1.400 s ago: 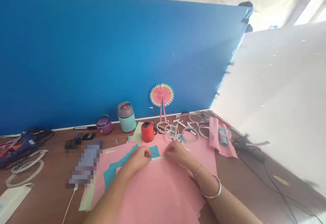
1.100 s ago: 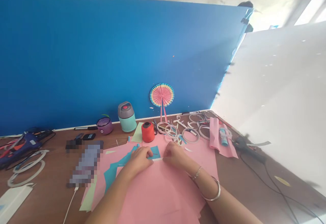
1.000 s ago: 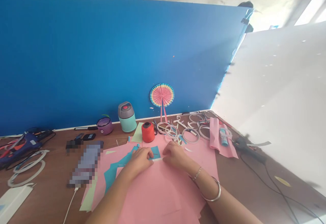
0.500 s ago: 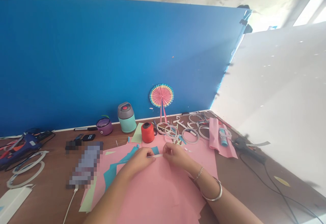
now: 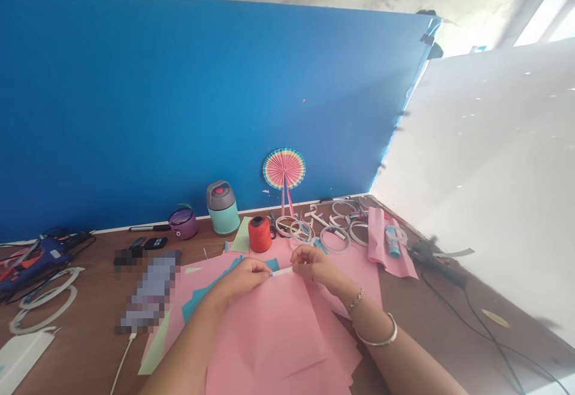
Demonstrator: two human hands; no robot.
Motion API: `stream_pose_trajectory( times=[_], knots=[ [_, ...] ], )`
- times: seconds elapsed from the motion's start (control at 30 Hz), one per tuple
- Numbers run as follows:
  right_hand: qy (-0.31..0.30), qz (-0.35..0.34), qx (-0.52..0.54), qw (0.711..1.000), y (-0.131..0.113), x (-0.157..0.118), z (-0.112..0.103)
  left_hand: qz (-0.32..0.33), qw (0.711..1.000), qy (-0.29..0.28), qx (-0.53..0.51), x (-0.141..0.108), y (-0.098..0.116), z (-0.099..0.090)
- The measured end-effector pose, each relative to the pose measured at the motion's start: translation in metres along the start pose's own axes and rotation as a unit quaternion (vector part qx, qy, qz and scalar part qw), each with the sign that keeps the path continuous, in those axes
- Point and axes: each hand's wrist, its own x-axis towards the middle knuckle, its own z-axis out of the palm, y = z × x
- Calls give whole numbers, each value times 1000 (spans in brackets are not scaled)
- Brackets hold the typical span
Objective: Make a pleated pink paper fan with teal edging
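A pink sheet of paper lies over other pink and blue sheets, with a narrow white strip along its far edge. My left hand pinches the left end of that edge between thumb and fingers. At the right end, my right hand is closed on the same edge, its thumb and index finger together. Blue paper shows beside my left wrist. Just beyond the hands stands a red thread spool.
A pink paper fan leans on the blue partition. Behind the papers are a mint flask, a purple cup and several tape rolls. Glue guns with cables lie left and right. A blurred slab sits at left.
My hands have moved apart, uncovering more of the white strip. The top pink sheet has shifted, and its right and near edges now show.
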Motion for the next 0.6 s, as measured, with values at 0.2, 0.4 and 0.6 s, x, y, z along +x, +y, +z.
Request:
stream_pose_trajectory(
  times=[0.2, 0.4, 0.6],
  knots=[
    [15, -25, -80, 996, 4, 3, -1, -1, 1000, 12, -2, 0, -4, 0],
    [177, -282, -318, 888, 4, -4, 14, -3, 999, 41, -7, 3, -6, 5],
    [125, -336, -458, 813, 3, -12, 36, -7, 998, 59, 0, 1, -1, 8]
  ],
)
